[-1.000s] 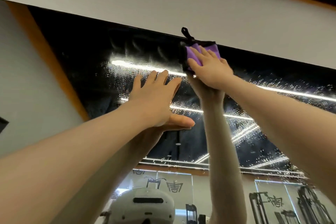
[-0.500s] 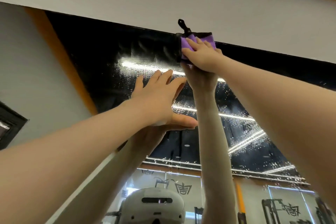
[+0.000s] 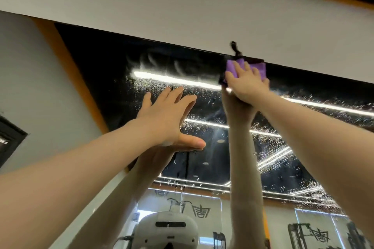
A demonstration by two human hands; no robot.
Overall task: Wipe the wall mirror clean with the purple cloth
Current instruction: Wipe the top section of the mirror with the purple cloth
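Note:
The wall mirror (image 3: 113, 70) fills the middle of the head view, dark and speckled with water droplets. My right hand (image 3: 248, 85) presses the purple cloth (image 3: 261, 68) flat against the glass at the mirror's top edge, fingers spread over it. A black loop of the cloth sticks up over the white wall above. My left hand (image 3: 168, 119) rests flat on the glass lower left of the cloth, fingers apart, holding nothing. Both arms are reflected in the mirror.
A white wall band (image 3: 182, 16) runs above the mirror. An orange strip (image 3: 66, 66) borders the mirror's left side, with a grey wall (image 3: 30, 87) beyond. A white headset (image 3: 168, 228) and gym machines (image 3: 303, 234) show as reflections low in the glass.
My right hand with the cloth has stayed at the mirror's top edge, sliding slightly right along it. My left hand has kept its place on the glass.

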